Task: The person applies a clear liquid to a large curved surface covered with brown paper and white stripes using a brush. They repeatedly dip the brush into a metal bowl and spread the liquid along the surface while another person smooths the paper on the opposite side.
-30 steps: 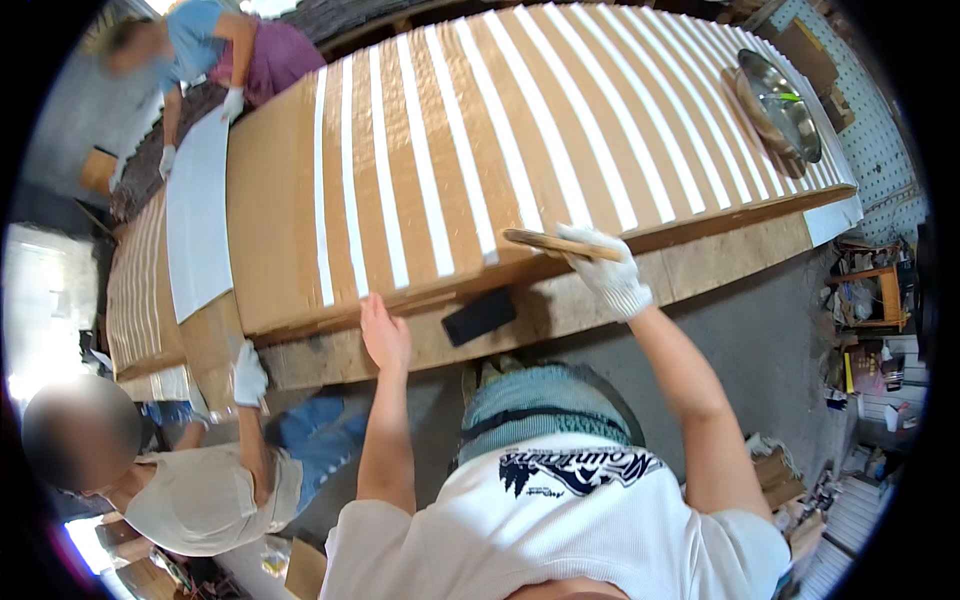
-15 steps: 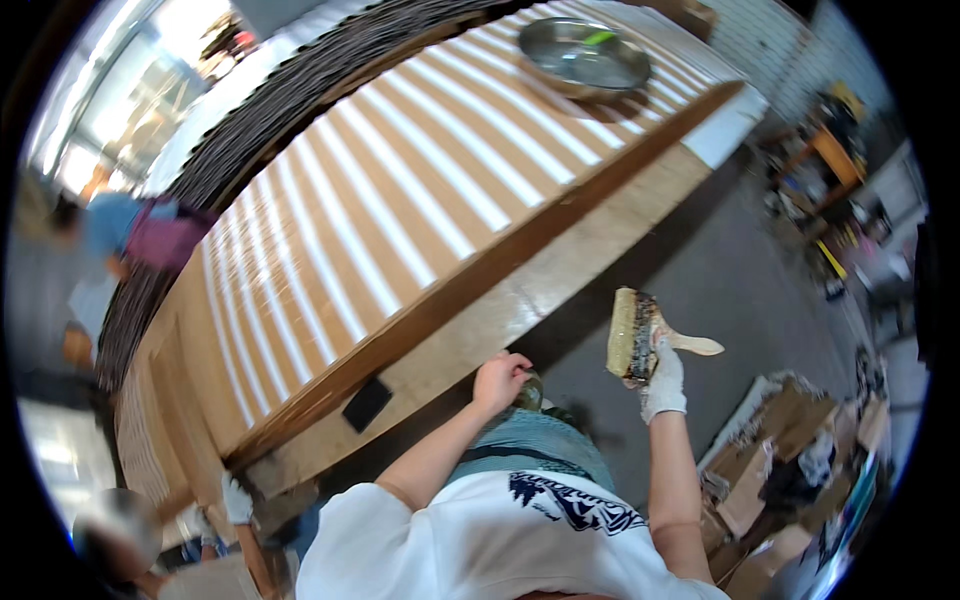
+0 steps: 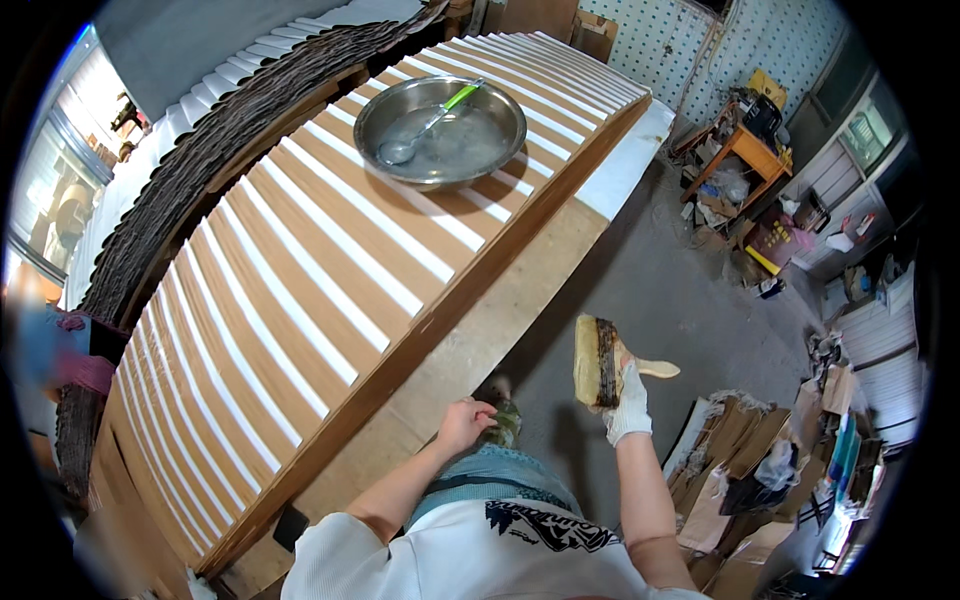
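My right hand (image 3: 630,405), in a white knitted glove, grips a wide flat brush (image 3: 597,362) above the floor, right of the table. The brush has pale bristles, a dark stained band and a wooden handle pointing right. My bare left hand (image 3: 463,424) hovers by the table's near edge with fingers curled in; I see nothing in them. Beyond it lies a stack of brown sheets (image 3: 428,326), fanned out so white stripes alternate with brown. On the far part stands a metal basin (image 3: 445,184) with cloudy liquid and a large green-handled spoon (image 3: 397,152).
A dark row of overlapping sheets (image 3: 160,235) runs behind the stack. Flattened cardboard (image 3: 735,455) is piled on the floor at right. Farther off stands a cluttered orange wooden stand (image 3: 745,160). At the left edge, a blurred person (image 3: 40,350) is partly in view.
The view has swung, so the basin and brush now appear farther left and the basin lower. My right hand still grips the brush; my left hand stays curled.
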Tool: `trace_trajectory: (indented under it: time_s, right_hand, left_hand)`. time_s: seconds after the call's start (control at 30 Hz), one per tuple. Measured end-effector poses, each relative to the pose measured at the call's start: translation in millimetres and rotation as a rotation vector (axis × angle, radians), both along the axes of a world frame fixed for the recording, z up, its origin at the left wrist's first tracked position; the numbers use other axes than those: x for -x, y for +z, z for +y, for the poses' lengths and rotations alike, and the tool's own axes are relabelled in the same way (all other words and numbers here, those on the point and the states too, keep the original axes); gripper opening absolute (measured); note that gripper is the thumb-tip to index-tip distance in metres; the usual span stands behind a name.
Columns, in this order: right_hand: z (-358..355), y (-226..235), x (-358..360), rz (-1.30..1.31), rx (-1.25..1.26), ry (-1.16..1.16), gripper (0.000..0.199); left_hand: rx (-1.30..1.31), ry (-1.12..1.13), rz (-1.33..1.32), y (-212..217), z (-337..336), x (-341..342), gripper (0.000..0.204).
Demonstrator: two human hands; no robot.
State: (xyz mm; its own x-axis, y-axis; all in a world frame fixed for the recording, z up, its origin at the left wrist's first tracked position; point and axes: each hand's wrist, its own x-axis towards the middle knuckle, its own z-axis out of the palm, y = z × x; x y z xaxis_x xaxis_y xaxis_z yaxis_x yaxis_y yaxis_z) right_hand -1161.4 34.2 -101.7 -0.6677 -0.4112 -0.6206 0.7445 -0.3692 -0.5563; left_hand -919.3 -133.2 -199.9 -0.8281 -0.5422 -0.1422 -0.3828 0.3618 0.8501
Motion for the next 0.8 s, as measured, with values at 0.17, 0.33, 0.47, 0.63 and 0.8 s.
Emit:
trace_trajectory:
  time_s: [0.17,0.33,0.47,0.63,0.8]
  right_hand:
    - [-71.3,29.7,124.6,0.150,-0.118,0.165,0.042]
    - [-176.6,68.7,215.3,0.462,-0.287,0.410,0.036]
    - [-284.1,108.2,257.2,0.696,-0.163,0.488,0.034]
    - [-429.1,109.6,297.0,1.456,-0.350,0.766,0.030]
    - [-516.4,85.4,302.8,1.986,-0.636,0.994,0.040]
  left_hand:
    - [-0.143,0.134,0.182,31.8,-38.1,92.8,0.018]
    - [-0.054,0.284,0.108,50.1,-91.8,117.3,0.024]
    - [-0.060,0.508,-0.009,57.0,-116.7,109.6,0.028]
    - [-0.197,1.012,0.007,58.5,-101.9,100.1,0.028]
    - [-0.238,1.417,-0.158,65.7,-36.0,133.5,0.032]
